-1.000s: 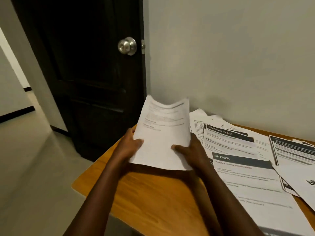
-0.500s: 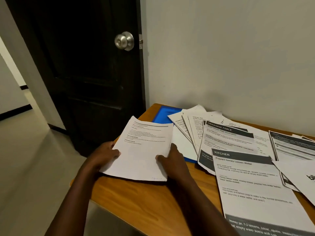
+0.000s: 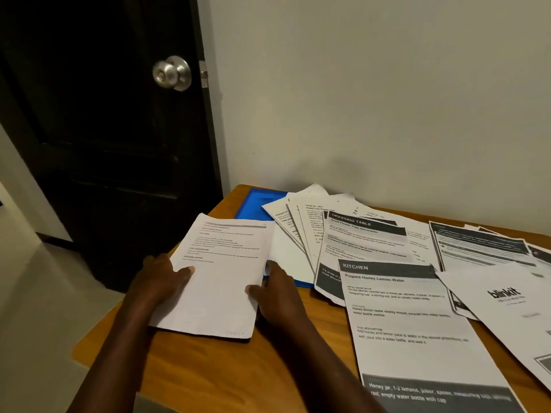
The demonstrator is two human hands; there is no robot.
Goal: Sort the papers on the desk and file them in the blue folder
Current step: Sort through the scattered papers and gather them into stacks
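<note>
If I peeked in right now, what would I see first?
The left hand and right hand grip a stack of papers at the left end of the desk. Right of it, printed sheets lie fanned out, a big KITCHEN sheet nearest. A blue folder peeks from under them by the wall, near a shiny doorknob.

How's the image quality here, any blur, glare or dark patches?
Head view: dim light; the door is nearly black, its knob shows a bright highlight; small print on the held sheet is too blurred to read.
</note>
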